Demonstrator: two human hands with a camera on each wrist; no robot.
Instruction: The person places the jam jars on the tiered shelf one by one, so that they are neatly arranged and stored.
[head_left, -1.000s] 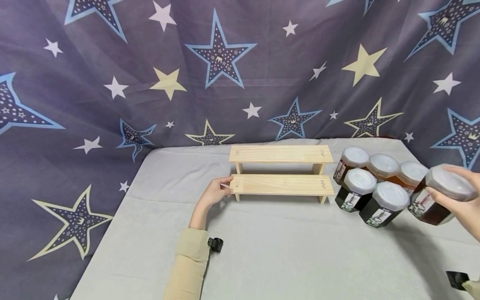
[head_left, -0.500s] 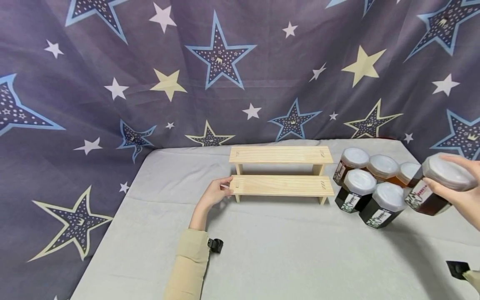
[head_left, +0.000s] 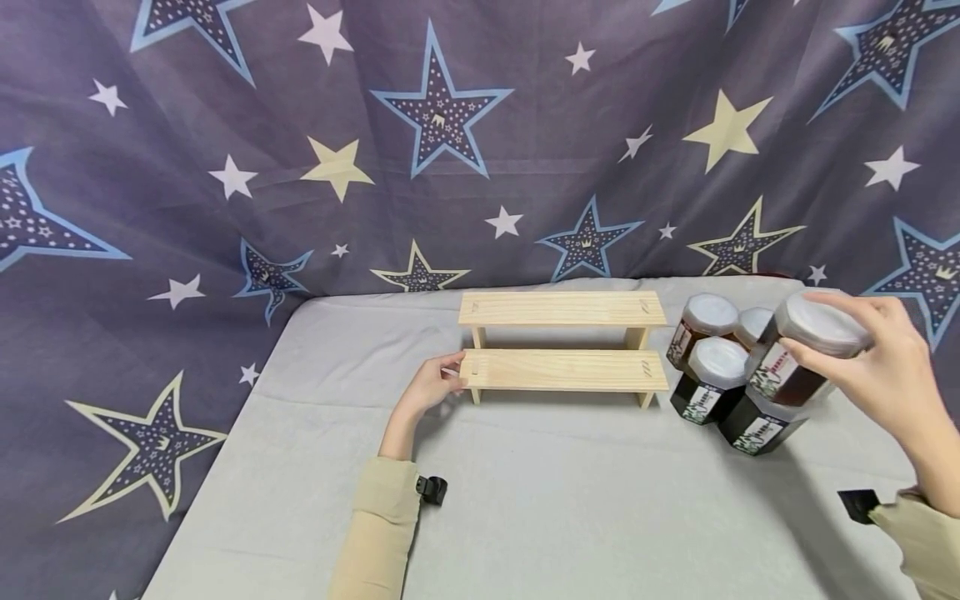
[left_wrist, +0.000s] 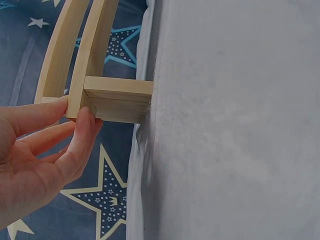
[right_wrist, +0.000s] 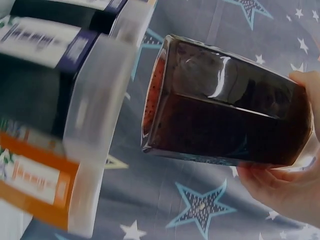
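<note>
A two-step wooden rack [head_left: 562,369] stands at the back of the cloth-covered table. My left hand [head_left: 429,385] pinches the left end of its lower board; in the left wrist view the thumb and fingers lie on either side of the board end [left_wrist: 80,95]. My right hand [head_left: 888,367] grips a jar of dark reddish-brown contents [head_left: 798,385] near its pale lid. That jar is raised and slightly tilted, in front of other jars in the head view. In the right wrist view, the jar's base and side [right_wrist: 225,105] face the camera.
Right of the rack stand several lidded jars: a brown one [head_left: 708,315], a dark one [head_left: 716,367] and another dark one [head_left: 761,427], partly hidden by the held jar. A star-patterned curtain [head_left: 262,217] hangs behind the grey cloth [head_left: 562,500].
My right hand has carried the jar leftward and up from the right edge, and it now covers part of the standing jars. My left hand and the rack have stayed still.
</note>
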